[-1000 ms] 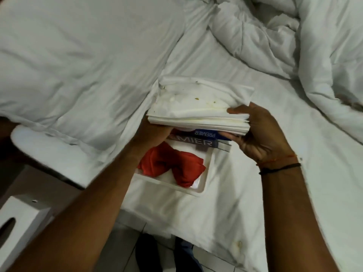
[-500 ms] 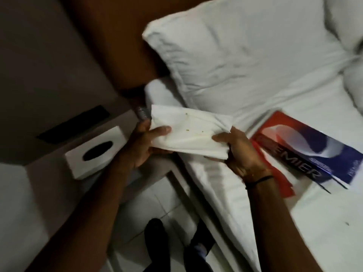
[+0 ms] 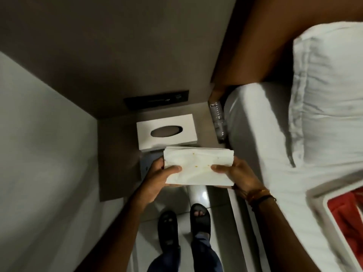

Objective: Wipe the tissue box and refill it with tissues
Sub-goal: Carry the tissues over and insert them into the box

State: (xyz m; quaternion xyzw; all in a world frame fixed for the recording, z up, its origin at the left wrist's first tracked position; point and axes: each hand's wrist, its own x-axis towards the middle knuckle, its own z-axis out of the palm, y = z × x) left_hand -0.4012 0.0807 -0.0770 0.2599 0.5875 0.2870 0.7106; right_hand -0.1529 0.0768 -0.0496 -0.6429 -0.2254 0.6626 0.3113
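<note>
Person stands btwn a bedside shelf (image 3: pixel 117 154) and the bed (image 3: pixel 255 134), looking down. Both hands hold a flat stack of white tissues (image 3: pixel 198 167) at waist level, over the floor tiles and the shelf's near edge. Left hand (image 3: pixel 161 177) grips the stack's left end: thumb pressed on top, fingers curled underneath. Right hand (image 3: pixel 235 173) grips the right end the same way, thumb on top, fingers under; dark and orange bands sit on that wrist. Top sheet shows a few small yellowish-brown specks.

Tissue box (image 3: pixel 167 132) is white w/ an oval slot on top, sitting on the shelf just beyond the stack, its near edge partly covered by the tissues. Slot looks dark; can't tell if anything's inside. A greyish flat item (image 3: pixel 146 165) lies on the shelf below the box, mostly hidden by the left hand, poss. a card or booklet, too blurred to say.

A clear plastic bottle (image 3: pixel 217 118) is wedged btwn shelf and mattress. A black panel (image 3: pixel 157 100) is set in the wall behind the box. White pillow (image 3: pixel 324 95) on the bed at right. At the lower right corner a white tray (image 3: pixel 318 195) rests on the bed w/ red cloth (image 3: pixel 345 213) in it. Black sandals (image 3: pixel 183 222) on both feet below.
</note>
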